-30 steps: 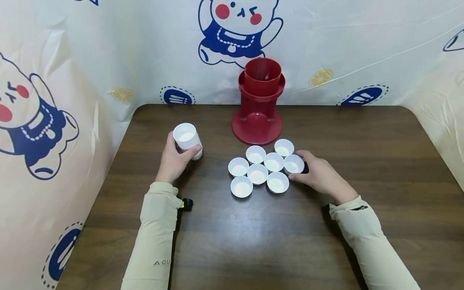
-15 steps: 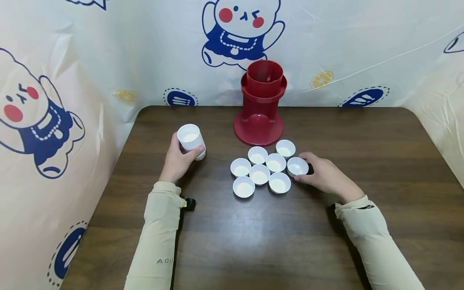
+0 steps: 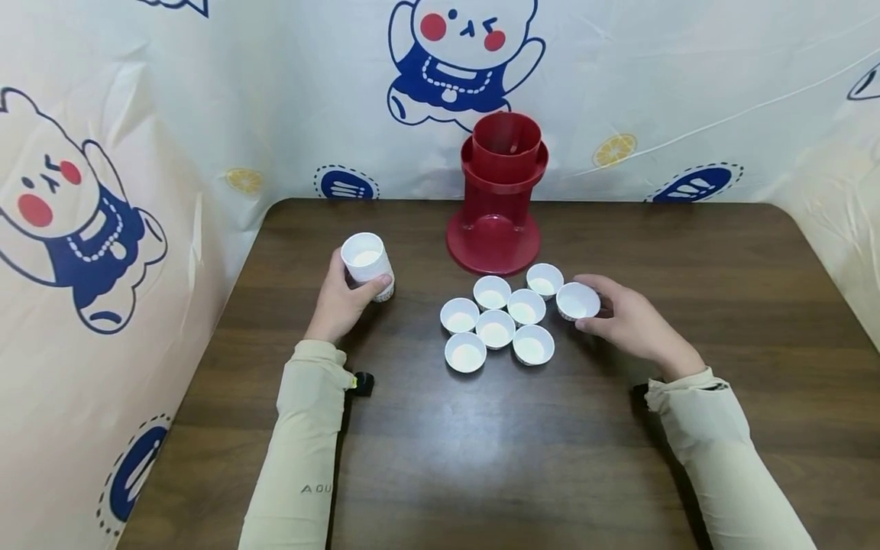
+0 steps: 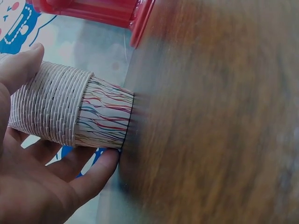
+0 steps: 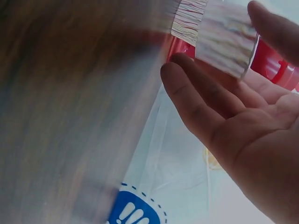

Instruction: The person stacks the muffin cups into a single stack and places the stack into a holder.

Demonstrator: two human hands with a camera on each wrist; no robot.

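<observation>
Through the head camera I look down on a dark wooden table (image 3: 426,466) and a person's two bare hands, sleeves pale. The left hand (image 3: 338,303), on the table's left side, is clamped round a stack of white cups (image 3: 371,267), mouth up, thumb on the near side. My left wrist view shows the layered rims in that grip, and wavy coloured lines printed on the lowest cup.

The right hand (image 3: 634,322) pinches a single white cup (image 3: 578,301) between thumb and fingers, its mouth facing up; I cannot tell whether its base touches the wood. In my right wrist view this cup is blurred.

Between the hands, seven loose white cups (image 3: 495,329) stand upright in a close cluster (all white inside, rims near or touching); the held one is just right of them. Behind the cluster, near the far edge, is a red stand (image 3: 500,186) with a round base and an open-topped cylinder. A pale cloth (image 3: 309,92) printed with cartoon figures hangs beyond.
</observation>
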